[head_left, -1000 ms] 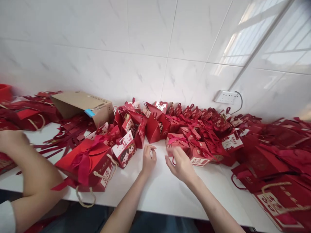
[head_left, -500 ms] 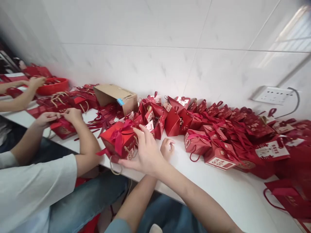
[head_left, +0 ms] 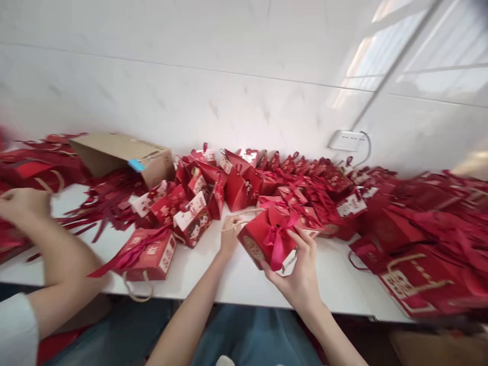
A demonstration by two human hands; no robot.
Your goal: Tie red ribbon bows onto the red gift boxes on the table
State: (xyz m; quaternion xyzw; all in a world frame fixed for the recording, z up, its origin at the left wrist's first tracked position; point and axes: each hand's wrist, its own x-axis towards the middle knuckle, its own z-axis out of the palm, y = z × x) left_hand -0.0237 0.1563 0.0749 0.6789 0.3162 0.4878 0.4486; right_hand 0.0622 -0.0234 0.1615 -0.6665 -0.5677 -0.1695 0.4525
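Note:
A red gift box [head_left: 256,238] with a bright pink ribbon bow [head_left: 279,239] is held above the white table, a little tilted. My right hand [head_left: 303,269] grips its near right side, thumb underneath and fingers at the top edge. On the far left side of the box, my left hand [head_left: 229,238] has its fingers closed around the twisted cord handle [head_left: 239,223]; the fingertips are partly hidden. To the left lies another red gift box [head_left: 147,251] with a darker ribbon and a loose cord handle [head_left: 139,295] hanging over the table edge.
Behind my hands, several red boxes [head_left: 240,190] line the tiled wall. More boxes with ribbons [head_left: 427,274] are heaped on the right. A cardboard box [head_left: 114,147] and loose ribbons [head_left: 109,198] lie back left. A co-worker's arm [head_left: 64,254] rests at the left. A power socket [head_left: 346,141] is on the wall.
The view has swung right. My right hand has moved from the left-hand boxes to in front of me, holding a gift box. My left hand has come to its cord handle.

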